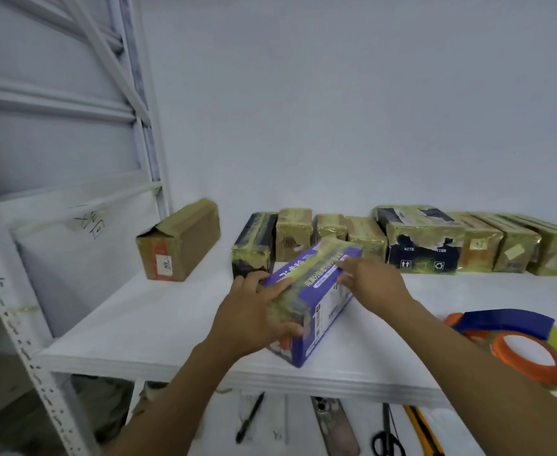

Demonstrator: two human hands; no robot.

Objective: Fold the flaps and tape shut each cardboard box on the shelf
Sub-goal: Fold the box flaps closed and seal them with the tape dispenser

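Cardboard first: a brown box [181, 241] sits mid-left on the white shelf [132, 330]. At centre frame my left hand [254, 312] wraps the near end of the purple box [323, 297], and my right hand [369, 281] presses straight fingers on its top. It looks light and stiff, with slick tape, so I'd hold it by the ends. The tape dispenser [514, 340] lies lower right.

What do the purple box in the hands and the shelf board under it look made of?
The purple box looks like printed cardboard, with folded edges and glossy yellowish tape along its top. The shelf board is matte white, probably painted or laminated wood; its front edge shows thin layers.
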